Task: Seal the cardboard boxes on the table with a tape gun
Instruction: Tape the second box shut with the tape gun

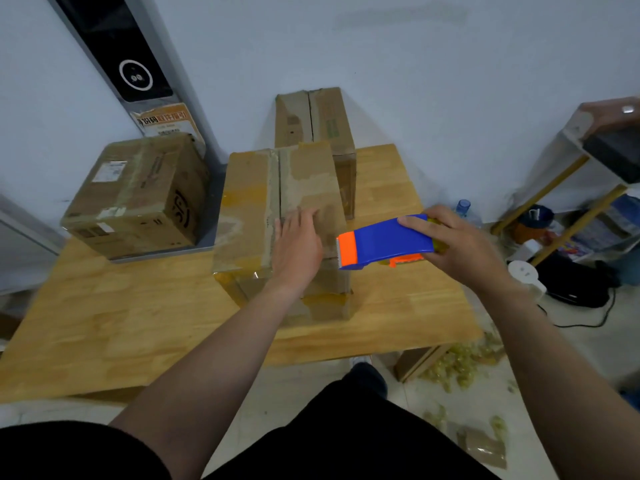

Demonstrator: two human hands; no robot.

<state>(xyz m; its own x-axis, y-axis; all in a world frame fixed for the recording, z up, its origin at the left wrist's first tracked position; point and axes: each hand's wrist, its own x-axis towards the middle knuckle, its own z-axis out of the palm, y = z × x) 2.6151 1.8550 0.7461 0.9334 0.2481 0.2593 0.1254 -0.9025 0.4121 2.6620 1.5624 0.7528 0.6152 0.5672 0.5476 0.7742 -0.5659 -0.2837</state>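
Note:
A tall cardboard box [249,209] stands in the middle of the wooden table [104,317], its top flaps closed along a centre seam. My left hand [298,247] lies flat on the right flap, fingers straight. My right hand [457,244] grips a blue and orange tape gun [384,242] held in the air just right of the box, its orange toothed end pointing at the box's near right corner. A second box [322,123] stands behind it. A third, taped box [138,195] sits at the table's left rear.
Another person's hand [613,112] rests on a shelf unit [571,174] at the far right. A plastic bottle [464,207], a white appliance [526,275] and cables lie on the floor to the right. Crumpled tape scraps [460,365] litter the floor by the table leg.

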